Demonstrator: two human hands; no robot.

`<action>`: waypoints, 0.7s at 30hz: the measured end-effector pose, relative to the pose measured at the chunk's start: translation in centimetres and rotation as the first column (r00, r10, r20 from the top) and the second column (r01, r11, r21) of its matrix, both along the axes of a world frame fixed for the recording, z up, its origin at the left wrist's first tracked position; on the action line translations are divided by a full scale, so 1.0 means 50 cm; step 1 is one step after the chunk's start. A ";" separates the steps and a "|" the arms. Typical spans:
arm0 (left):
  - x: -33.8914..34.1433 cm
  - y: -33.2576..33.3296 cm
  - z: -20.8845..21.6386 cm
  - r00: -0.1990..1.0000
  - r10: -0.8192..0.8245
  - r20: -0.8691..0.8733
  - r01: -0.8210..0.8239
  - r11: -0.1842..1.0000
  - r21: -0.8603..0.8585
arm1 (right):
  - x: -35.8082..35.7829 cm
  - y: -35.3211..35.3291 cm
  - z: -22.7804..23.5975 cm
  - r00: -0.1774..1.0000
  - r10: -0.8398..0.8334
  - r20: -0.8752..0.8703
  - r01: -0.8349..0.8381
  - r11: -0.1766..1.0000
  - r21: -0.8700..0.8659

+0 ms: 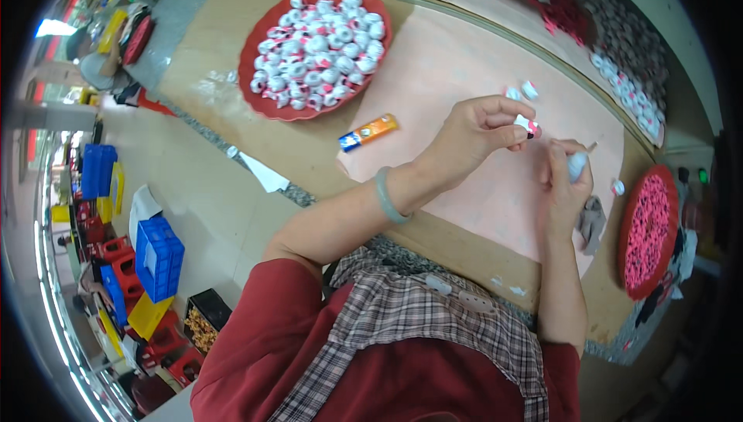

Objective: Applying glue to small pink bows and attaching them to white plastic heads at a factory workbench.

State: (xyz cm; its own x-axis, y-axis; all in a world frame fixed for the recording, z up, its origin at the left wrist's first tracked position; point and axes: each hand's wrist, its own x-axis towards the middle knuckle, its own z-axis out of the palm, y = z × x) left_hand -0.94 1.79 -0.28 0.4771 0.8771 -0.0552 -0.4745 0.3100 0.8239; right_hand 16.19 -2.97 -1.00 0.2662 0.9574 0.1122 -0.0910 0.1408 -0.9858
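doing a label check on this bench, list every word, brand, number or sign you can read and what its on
No text can be read here.
Orange-and-blue packet: markings too small to read.
Pale patch on the plaid apron: any lettering too blurred.
Pale bottle in the right hand: no readable lettering.

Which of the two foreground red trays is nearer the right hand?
The right tray, holding pink pieces; the left tray, heaped with mostly white pieces, lies farther.
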 end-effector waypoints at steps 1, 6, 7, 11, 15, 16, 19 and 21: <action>-0.017 0.006 0.015 0.995 0.079 -0.053 -0.074 0.993 0.088 | 0.001 -0.001 0.001 0.999 -0.030 0.022 0.031 0.998 -0.048; -0.156 0.035 0.092 0.618 0.637 -0.461 -0.212 0.699 0.683 | 0.001 0.005 0.006 0.999 -0.037 -0.026 0.035 0.997 -0.075; -0.192 0.045 0.093 0.505 0.753 -0.423 -0.218 0.585 0.781 | 0.001 0.007 0.005 1.000 -0.023 -0.018 0.021 0.996 -0.085; -0.303 0.082 0.118 0.152 0.864 -0.479 -0.117 0.497 0.860 | 0.002 0.008 0.004 1.000 0.009 0.015 -0.007 0.995 -0.095; -0.342 0.118 0.110 -0.098 0.899 -0.428 0.114 0.437 0.892 | 0.007 0.008 0.006 0.999 0.021 0.050 -0.017 0.996 -0.084; -0.329 0.122 0.103 -0.119 0.917 -0.380 0.185 0.396 0.899 | 0.004 0.009 0.006 0.999 0.024 0.036 -0.020 0.996 -0.087; -0.250 0.102 0.107 0.106 0.907 -0.408 0.157 0.390 0.907 | 0.008 0.010 -0.001 0.999 0.016 0.051 -0.011 0.996 -0.094; -0.189 0.085 0.093 0.220 0.883 -0.414 0.141 0.391 0.909 | 0.010 0.011 -0.006 0.996 0.055 0.072 -0.049 0.996 -0.074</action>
State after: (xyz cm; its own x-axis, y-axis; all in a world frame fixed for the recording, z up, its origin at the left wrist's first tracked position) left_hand -10.40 6.03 4.35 0.1751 0.7790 0.6020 0.7349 -0.5104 0.4466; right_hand 16.69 -2.40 -1.28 0.2095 0.9760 0.0596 -0.0229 0.0659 -0.9976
